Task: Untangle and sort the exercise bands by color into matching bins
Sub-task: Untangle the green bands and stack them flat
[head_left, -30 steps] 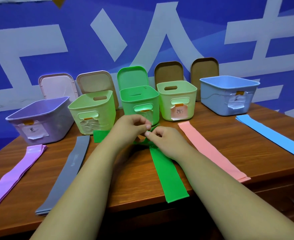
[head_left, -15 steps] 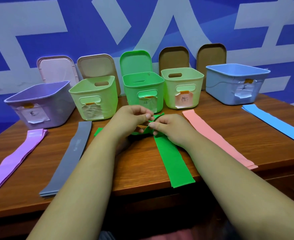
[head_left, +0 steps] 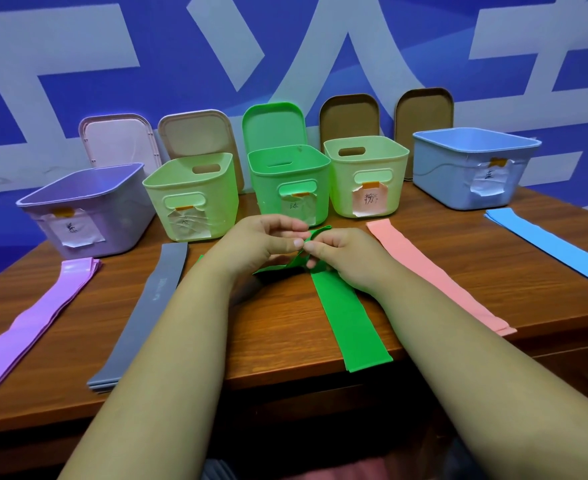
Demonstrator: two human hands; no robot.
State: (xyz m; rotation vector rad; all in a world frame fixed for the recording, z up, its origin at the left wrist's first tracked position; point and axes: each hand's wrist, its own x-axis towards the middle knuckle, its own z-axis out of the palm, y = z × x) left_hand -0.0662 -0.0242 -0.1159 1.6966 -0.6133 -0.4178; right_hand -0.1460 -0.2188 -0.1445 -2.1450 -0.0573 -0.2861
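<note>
We have the flat green elastic exercise band (head_left: pixel 349 323) lying mid-bench. Its near end reaches just over the front edge of the wooden bench (head_left: pixel 272 327), and its far end is bunched in a twist just in front of the green plastic bin (head_left: pixel 268 188). Our left hand (head_left: pixel 261 244) and right hand (head_left: pixel 344 254) meet at that twist, each grip clamped on a fold of green. The band looks light, limp and stretchy, tacky rather than slippery. We judge it best taken by the loose loop at the twist, teasing the folds apart. Tugging the long tail would likely tighten it.
</note>
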